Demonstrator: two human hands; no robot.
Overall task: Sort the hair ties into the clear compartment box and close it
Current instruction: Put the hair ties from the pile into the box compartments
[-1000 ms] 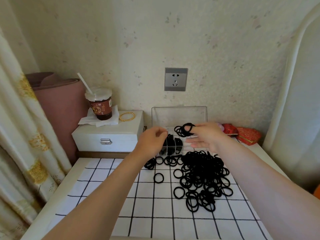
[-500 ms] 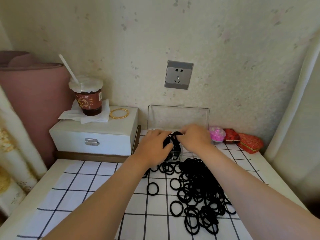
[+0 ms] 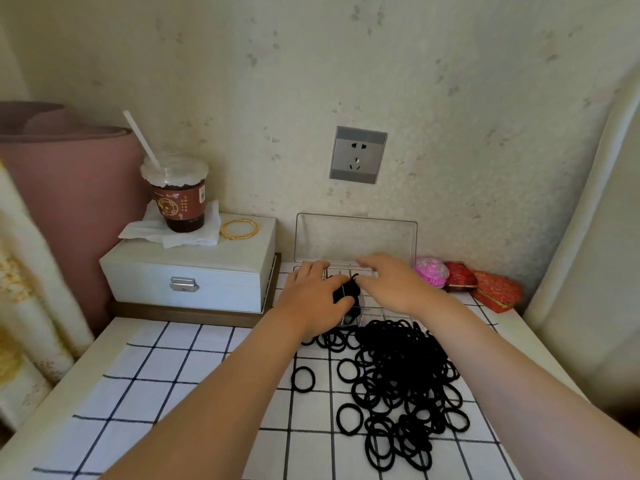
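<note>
The clear compartment box (image 3: pixel 367 308) stands at the back of the table with its lid (image 3: pixel 355 237) raised against the wall. Both hands hover over it. A bundle of black hair ties (image 3: pixel 346 292) sits in a middle compartment between them. My left hand (image 3: pixel 311 299) lies across the box's left side, its thumb pressing the bundle. My right hand (image 3: pixel 394 285) reaches in from the right and pinches the top of the bundle with thumb and finger. Most of the box's compartments are hidden under the hands. A big pile of loose black hair ties (image 3: pixel 398 375) lies in front of the box.
A white jewellery box (image 3: pixel 187 275) at the left carries a drink cup with straw (image 3: pixel 178 195) on a tissue and a gold bangle (image 3: pixel 239 229). A pink trinket (image 3: pixel 431 271) and red pouches (image 3: pixel 495 289) sit right of the clear box. A checked cloth (image 3: pixel 173 393) covers the table.
My right hand brought the bundle of hair ties down from above the box into a compartment. My left hand moved in beside it onto the bundle. The camera moved closer.
</note>
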